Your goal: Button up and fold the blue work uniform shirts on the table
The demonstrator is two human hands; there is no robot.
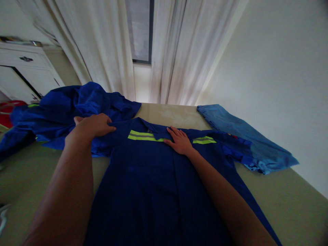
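Note:
A dark blue work shirt (143,184) with yellow-green and grey reflective strips lies spread on the table, its collar toward the far edge. At its left sleeve side, my left hand (93,127) has its fingers curled on the cloth, seeming to grip the sleeve; the fingertips are partly hidden. My right hand (179,140) rests flat on the chest just below the collar, fingers stretched out, covering part of a reflective strip. The shirt's right sleeve lies over a folded light blue garment.
Behind my left hand is a crumpled pile of blue clothing (77,102), with a red object (11,111) beyond it. The light blue folded garment (246,136) lies along the wall at right. A white cabinet (28,68) and curtains (102,44) stand past the table (169,114).

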